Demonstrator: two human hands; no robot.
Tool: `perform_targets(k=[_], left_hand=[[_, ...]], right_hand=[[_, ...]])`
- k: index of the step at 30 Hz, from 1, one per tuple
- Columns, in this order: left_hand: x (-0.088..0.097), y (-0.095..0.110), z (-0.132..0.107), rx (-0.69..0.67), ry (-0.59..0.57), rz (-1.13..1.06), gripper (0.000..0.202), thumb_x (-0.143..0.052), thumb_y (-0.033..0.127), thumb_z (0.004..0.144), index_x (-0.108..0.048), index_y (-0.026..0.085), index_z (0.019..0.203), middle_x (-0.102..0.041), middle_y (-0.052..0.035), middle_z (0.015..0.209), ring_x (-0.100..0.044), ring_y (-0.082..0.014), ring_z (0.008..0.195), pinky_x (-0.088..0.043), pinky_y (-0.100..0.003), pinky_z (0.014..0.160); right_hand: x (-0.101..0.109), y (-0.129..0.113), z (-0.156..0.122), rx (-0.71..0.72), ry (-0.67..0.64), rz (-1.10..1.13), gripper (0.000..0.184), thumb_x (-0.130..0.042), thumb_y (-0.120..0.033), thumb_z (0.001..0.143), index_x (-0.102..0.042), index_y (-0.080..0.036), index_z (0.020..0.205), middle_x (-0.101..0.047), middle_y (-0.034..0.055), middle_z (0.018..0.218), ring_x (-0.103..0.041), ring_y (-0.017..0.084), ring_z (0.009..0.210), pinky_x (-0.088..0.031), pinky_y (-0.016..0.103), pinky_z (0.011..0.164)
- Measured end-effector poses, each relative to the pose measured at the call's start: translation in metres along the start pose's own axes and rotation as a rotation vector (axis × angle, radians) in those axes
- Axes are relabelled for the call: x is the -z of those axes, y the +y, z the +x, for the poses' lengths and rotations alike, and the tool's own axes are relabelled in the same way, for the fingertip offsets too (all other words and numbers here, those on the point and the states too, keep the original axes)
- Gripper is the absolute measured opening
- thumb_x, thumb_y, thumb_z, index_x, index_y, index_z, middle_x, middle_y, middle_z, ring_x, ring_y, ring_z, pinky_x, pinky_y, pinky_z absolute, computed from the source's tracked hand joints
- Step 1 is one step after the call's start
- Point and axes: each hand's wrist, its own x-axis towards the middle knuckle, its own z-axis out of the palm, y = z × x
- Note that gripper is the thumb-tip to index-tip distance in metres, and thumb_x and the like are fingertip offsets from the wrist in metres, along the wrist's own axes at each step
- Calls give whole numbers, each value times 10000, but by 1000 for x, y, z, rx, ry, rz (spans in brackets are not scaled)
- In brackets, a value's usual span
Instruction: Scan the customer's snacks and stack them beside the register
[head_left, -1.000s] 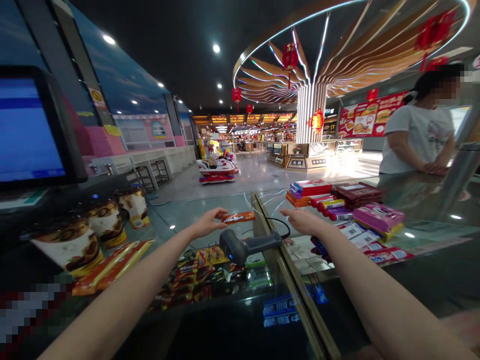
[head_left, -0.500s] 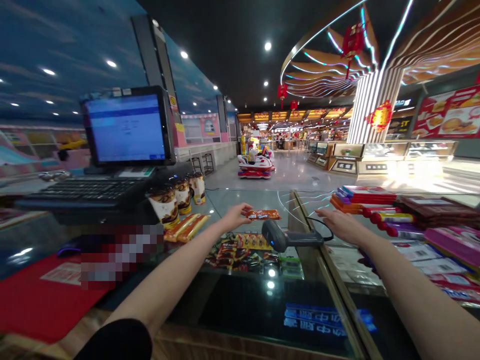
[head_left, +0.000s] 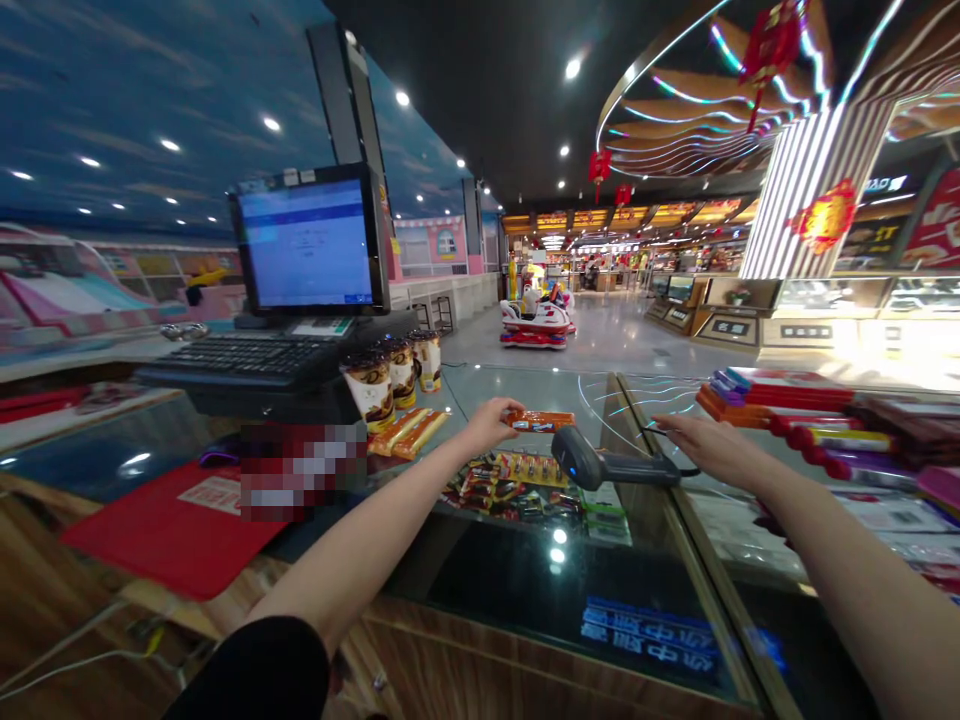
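Above the glass counter point(head_left: 517, 378), my left hand point(head_left: 491, 424) pinches the left end of a small orange snack packet point(head_left: 546, 422). The packet lies level, just behind the head of a dark grey barcode scanner point(head_left: 619, 468). That scanner rests on the glass with its head to the left and its handle to the right. My right hand point(head_left: 705, 446) is stretched out beyond the handle's end, near the scanner's black cable, fingers extended and holding nothing I can see. Two yellow-orange packets point(head_left: 409, 432) lie left of my left hand, in front of several lidded cups point(head_left: 401, 375).
A monitor point(head_left: 307, 245) and black keyboard point(head_left: 232, 358) stand at the left, with a red mat point(head_left: 169, 530) in front. Boxed and tubed goods point(head_left: 795, 400) are stacked on the right. Batteries and small packs point(head_left: 517, 480) show beneath the glass. A metal strip point(head_left: 686, 520) divides the counter.
The view has turned left, so everything sits farther right in the picture. My left hand still grips the orange packet behind the scanner. My right hand is slightly closer to the scanner's handle.
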Motion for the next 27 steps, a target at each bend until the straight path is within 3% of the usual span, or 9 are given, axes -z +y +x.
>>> perform_targets(k=[7, 12, 17, 21, 27], left_hand=[[-5, 3, -9, 124, 16, -211, 431, -679, 97, 639, -630, 144, 1065, -687, -77, 1049, -645, -177, 825, -531, -329, 772], [-10, -3, -7, 133, 53, -270, 397, -686, 69, 623, -620, 145, 1007, -678, -58, 982, -628, -149, 781, -509, -291, 730], [-11, -7, -4, 116, 82, -179, 382, -734, 96, 595, -602, 145, 950, -628, -15, 886, -584, -124, 738, -492, -281, 718], [-10, -8, -3, 69, 117, -119, 406, -766, 107, 562, -621, 143, 940, -595, -23, 925, -566, -137, 790, -494, -295, 749], [-6, -12, -5, 102, 9, -262, 492, -798, 173, 580, -649, 137, 1047, -644, -78, 1041, -609, -134, 754, -513, -304, 740]], right_hand=[[16, -27, -4, 121, -42, 124, 461, -354, -400, 946, -600, -213, 1288, -653, 98, 1247, -611, 277, 1125, -437, 437, 991], [21, -43, -11, 154, -141, 274, 504, -469, -510, 883, -600, -246, 1291, -644, 58, 1271, -617, 269, 1122, -462, 405, 982], [19, -50, -13, 133, -210, 368, 574, -569, -493, 813, -571, -227, 1322, -631, 63, 1290, -603, 279, 1139, -457, 404, 987], [18, -54, -14, 121, -241, 427, 624, -642, -452, 753, -559, -224, 1328, -652, 69, 1249, -619, 289, 1098, -469, 399, 961], [19, -60, -15, 159, -259, 458, 602, -664, -392, 720, -585, -193, 1282, -651, 83, 1219, -605, 290, 1091, -465, 404, 957]])
